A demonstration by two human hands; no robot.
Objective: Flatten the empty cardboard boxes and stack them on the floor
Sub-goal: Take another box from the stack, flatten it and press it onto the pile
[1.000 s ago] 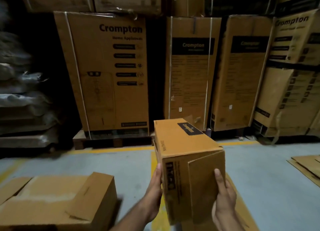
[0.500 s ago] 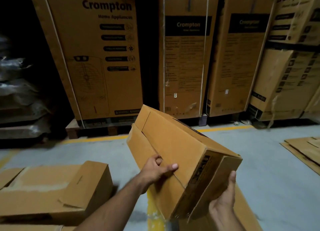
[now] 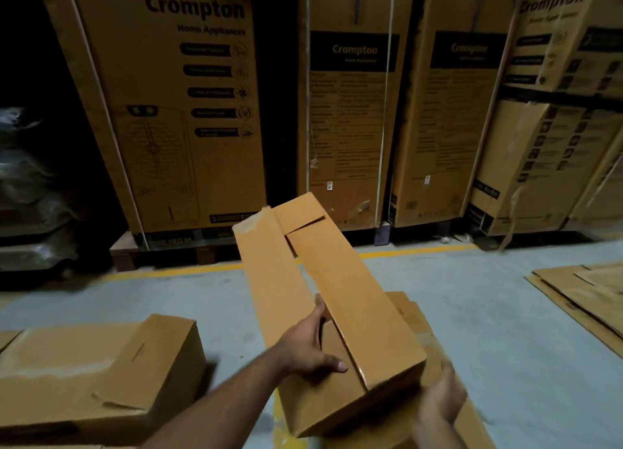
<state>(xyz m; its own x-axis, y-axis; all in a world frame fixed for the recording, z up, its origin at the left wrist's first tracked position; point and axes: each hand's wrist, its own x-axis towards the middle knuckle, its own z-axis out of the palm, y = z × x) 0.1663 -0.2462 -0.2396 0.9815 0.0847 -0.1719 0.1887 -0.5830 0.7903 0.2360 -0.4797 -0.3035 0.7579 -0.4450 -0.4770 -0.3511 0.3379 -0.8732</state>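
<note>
Sacks [image 3: 27, 178] lie dim along the floor's far left edge, with a pallet [image 3: 124, 256] beside them under the tall printed cartons [image 3: 188, 111] that line the far edge. None of these has moved since half a second ago. The other box [image 3: 101, 374], still unflattened, sits at the near left corner of the floor [image 3: 505, 330] where it was. The yellow line [image 3: 168, 273] runs behind it.

The left hand [image 3: 310, 350] has shifted. Earlier it lay on the side panel with the fingers bunched. Now its fingers hook into the slit between two long flaps while the thumb lies flat across the near panel, so it grips a flap edge.

The box [image 3: 354, 313] is held in the air above the near middle of the floor, and it has turned. Its dark printed end, which faced the viewer before, is out of sight. A plain face is up, the far end points at the foot of the cartons, and the left flap stands apart from the right one.

Flat card [image 3: 411, 310] lies on the floor under the box.

The right hand [image 3: 441, 401] has dropped from the end flap to the box's near right corner. It is blurred, so I cannot tell how its fingers lie.

Sheets [image 3: 590, 297] rest flat at the floor's right edge, unchanged.
</note>
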